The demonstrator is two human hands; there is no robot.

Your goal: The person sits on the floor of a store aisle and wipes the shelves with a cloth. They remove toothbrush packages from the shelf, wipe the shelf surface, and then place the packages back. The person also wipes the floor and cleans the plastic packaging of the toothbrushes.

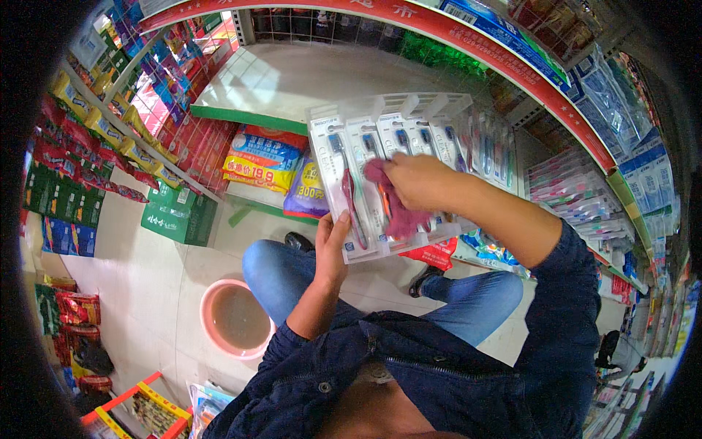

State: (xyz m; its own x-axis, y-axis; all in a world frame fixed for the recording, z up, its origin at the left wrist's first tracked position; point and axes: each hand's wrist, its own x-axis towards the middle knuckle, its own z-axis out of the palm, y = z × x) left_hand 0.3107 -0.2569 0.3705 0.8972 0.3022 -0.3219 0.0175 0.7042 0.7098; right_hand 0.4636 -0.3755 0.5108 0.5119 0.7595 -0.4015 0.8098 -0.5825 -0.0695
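Note:
A clear plastic display tray holds several packaged toothbrushes in a row, tilted in front of me. My left hand grips its lower left edge, thumb on the front of the leftmost pack. In my right hand is a crumpled maroon cloth, lying against the packs in the middle of the tray. The cloth hides part of those packs and an orange-handled brush. My right fingers are partly hidden by the hand and cloth.
A pink basin of murky water stands on the floor at left. Behind the tray is a green-edged shelf, with detergent bags below. A green box sits at left. More packaged toothbrushes hang at right.

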